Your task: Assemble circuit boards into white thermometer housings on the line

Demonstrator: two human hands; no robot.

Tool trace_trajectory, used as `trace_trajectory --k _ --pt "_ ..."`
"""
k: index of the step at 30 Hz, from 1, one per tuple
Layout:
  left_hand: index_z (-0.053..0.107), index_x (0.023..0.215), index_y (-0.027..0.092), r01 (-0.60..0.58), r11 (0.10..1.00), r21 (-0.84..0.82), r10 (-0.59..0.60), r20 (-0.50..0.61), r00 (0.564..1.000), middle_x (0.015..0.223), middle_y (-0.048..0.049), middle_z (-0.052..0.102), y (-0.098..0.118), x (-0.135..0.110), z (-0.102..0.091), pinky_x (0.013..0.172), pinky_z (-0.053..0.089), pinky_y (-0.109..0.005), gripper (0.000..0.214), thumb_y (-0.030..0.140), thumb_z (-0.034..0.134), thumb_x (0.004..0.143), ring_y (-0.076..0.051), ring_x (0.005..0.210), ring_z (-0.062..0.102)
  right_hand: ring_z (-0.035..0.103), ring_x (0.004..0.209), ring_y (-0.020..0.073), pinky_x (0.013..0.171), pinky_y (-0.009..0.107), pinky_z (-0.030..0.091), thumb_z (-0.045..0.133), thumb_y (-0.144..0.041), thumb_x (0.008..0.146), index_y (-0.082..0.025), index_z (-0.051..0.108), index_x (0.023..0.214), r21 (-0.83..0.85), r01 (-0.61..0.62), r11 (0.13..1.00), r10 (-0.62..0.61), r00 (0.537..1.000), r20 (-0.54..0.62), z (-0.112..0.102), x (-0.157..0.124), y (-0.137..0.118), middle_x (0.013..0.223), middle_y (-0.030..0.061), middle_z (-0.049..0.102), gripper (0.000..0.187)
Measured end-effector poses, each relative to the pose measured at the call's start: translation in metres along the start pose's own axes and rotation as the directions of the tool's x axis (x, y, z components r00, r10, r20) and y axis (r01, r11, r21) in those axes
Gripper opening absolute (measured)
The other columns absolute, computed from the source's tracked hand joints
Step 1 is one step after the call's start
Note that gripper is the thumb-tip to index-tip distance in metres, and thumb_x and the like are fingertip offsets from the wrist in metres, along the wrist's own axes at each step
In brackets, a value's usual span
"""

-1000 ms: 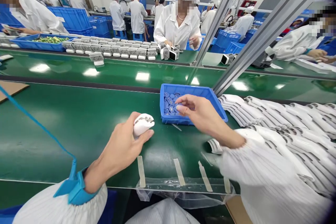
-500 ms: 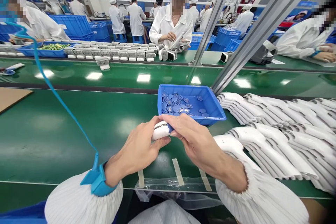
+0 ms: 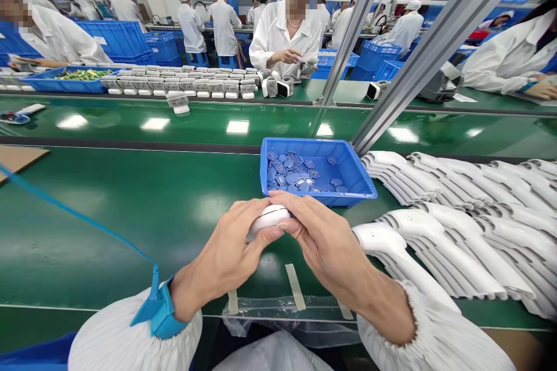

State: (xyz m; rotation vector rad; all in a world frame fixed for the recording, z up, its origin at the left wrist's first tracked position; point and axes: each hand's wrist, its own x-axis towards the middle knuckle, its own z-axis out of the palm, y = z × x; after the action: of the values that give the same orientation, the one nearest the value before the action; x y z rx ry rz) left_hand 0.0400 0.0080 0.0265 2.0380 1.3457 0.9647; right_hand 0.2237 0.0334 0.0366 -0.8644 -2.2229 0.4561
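A rounded white plastic part (image 3: pixel 270 217) sits between my two hands, just in front of the blue bin. My left hand (image 3: pixel 235 243) is closed around its left side, thumb along the bottom. From the right, my right hand (image 3: pixel 319 232) grips the other end, its fingers laid over the top. Much of the part is covered by my fingers, so its full shape is hidden. Beyond my hands stands the blue bin (image 3: pixel 365 188), holding many small flat blue pieces (image 3: pixel 278 168). A blue wrist strap (image 3: pixel 163 310) with a cord circles my left wrist.
Stacked white curved plastic shells (image 3: pixel 448 243) fill the right side. A metal post (image 3: pixel 404 69) slants down behind the bin. Across the green conveyor (image 3: pixel 195 122), a co-worker in white (image 3: pixel 287 35) stands near rows of grey-and-white devices (image 3: pixel 187 84). Tape strips (image 3: pixel 296 287) mark the near edge.
The white part has turned in my hands; the blue area at its right end no longer shows. The wrist cord has swung lower to the left.
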Motion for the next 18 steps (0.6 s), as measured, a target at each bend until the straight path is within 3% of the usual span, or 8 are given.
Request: trace_trajectory --k 4,7,8,10,13,15,18 --pt "0.065 0.111 0.019 -0.133 0.982 0.134 0.154 -0.164 0.974 0.104 -0.0028 0.073 -0.002 -0.001 0.008 0.081 0.045 -0.031 0.017 0.026 0.056 0.099 -0.017 0.088 0.064 0.067 0.105 0.0162 0.091 0.030 0.055 0.041 -0.011 0.101 -0.021 0.060 0.118 -0.007 0.002 1.000 -0.003 0.994 -0.112 0.009 -0.004 0.001 0.114 0.0047 0.072 0.027" --pt "0.064 0.107 0.019 -0.155 0.960 0.235 0.185 -0.109 0.977 0.098 -0.0033 0.072 -0.002 -0.005 0.011 0.083 0.043 -0.035 0.015 0.028 0.058 0.097 -0.019 0.086 0.062 0.069 0.096 0.0150 0.085 0.027 0.056 0.044 -0.016 0.102 -0.022 0.060 0.114 0.025 -0.098 0.995 0.100 0.982 -0.162 0.011 -0.017 0.002 0.106 0.0033 0.073 0.021" --pt "0.064 0.106 0.019 -0.138 0.959 0.249 0.167 -0.102 0.981 0.098 -0.0036 0.071 -0.003 -0.007 0.013 0.084 0.042 -0.035 0.017 0.032 0.060 0.096 -0.020 0.089 0.061 0.069 0.092 0.0148 0.082 0.027 0.057 0.046 -0.019 0.102 -0.023 0.060 0.114 0.031 -0.142 0.989 0.145 0.978 -0.148 0.010 -0.023 0.001 0.104 0.0029 0.073 0.019" --pt "0.062 0.098 0.019 -0.040 0.967 0.252 0.092 -0.199 0.976 0.094 -0.0044 0.068 -0.004 -0.013 0.017 0.082 0.041 -0.035 0.017 0.035 0.058 0.096 -0.020 0.088 0.058 0.069 0.086 0.0151 0.076 0.027 0.057 0.047 -0.023 0.102 -0.023 0.060 0.112 0.021 -0.202 0.979 0.203 0.973 -0.112 0.009 -0.034 0.001 0.100 0.0027 0.072 0.017" --pt "0.053 0.074 0.019 0.170 0.956 0.237 -0.050 -0.442 0.896 0.074 -0.0025 0.059 -0.007 -0.015 0.028 0.069 0.038 -0.031 0.031 0.035 0.049 0.100 -0.017 0.073 0.051 0.068 0.084 0.0173 0.072 0.029 0.057 0.049 -0.026 0.101 -0.023 0.060 0.114 -0.012 -0.253 0.967 0.253 0.967 -0.038 0.012 -0.046 -0.002 0.100 0.0041 0.072 0.017" --pt "0.042 0.061 0.019 0.237 0.930 0.282 -0.063 -0.513 0.856 0.059 0.0005 0.047 -0.011 -0.011 0.034 0.061 0.032 -0.030 0.043 0.036 0.049 0.100 -0.014 0.061 0.043 0.068 0.084 0.0184 0.072 0.030 0.057 0.051 -0.029 0.101 -0.022 0.059 0.118 -0.022 -0.251 0.968 0.251 0.968 -0.007 0.018 -0.050 -0.005 0.101 0.0052 0.071 0.020" --pt "0.030 0.053 0.019 0.221 0.907 0.360 0.000 -0.523 0.852 0.050 0.0025 0.035 -0.016 -0.001 0.039 0.055 0.023 -0.030 0.051 0.032 0.050 0.097 -0.012 0.051 0.031 0.065 0.073 0.0171 0.064 0.029 0.054 0.047 -0.030 0.102 -0.020 0.059 0.114 -0.039 -0.250 0.967 0.248 0.967 -0.054 0.029 -0.054 -0.013 0.090 0.0047 0.070 0.020"
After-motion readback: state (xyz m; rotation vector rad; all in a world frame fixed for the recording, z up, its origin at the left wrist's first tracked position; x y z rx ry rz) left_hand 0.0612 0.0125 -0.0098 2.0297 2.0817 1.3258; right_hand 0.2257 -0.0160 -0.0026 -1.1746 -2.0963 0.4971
